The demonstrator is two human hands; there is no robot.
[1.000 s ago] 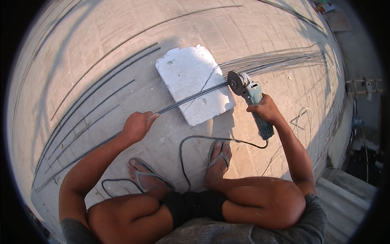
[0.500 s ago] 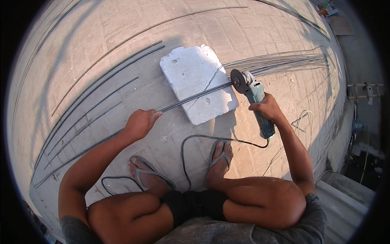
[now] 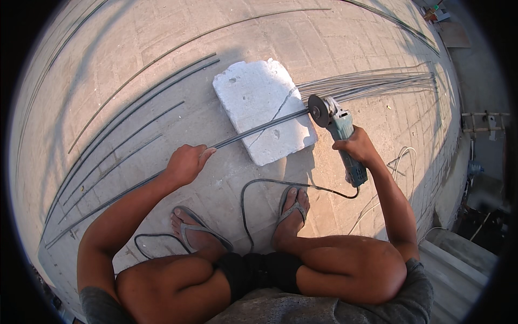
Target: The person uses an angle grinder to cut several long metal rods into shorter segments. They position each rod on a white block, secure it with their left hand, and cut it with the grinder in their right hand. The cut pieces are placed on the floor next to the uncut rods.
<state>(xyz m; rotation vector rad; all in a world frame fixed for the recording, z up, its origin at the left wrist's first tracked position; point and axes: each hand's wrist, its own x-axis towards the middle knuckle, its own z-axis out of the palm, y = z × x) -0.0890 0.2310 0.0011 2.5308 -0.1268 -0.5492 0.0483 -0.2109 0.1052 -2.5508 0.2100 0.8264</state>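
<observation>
My left hand [image 3: 186, 163] is closed around long thin steel rods [image 3: 253, 131], which lie slanting across a white block [image 3: 256, 100]. In my right hand [image 3: 357, 144] is a green angle grinder [image 3: 342, 129], gripped by its body. Its dark cutting disc [image 3: 318, 110] stands upright at the right-hand end of the rods, just past the block's edge. Whether disc and rods touch, I cannot tell. A dark crack or line runs over the block's top. From the grinder's rear a black cord [image 3: 302, 185] loops down toward my feet.
More loose rods [image 3: 129, 127] lie on the paved floor at the left. Behind the grinder a bundle of thin rods [image 3: 377, 82] stretches right. A pale cable [image 3: 413, 162] coils at the right. My sandalled feet [image 3: 294, 208] stand near the block. Corrugated sheet [image 3: 453, 272] lies lower right.
The grinder and my right hand have shifted very slightly to the right. My left hand, the rods and the block look the same.
</observation>
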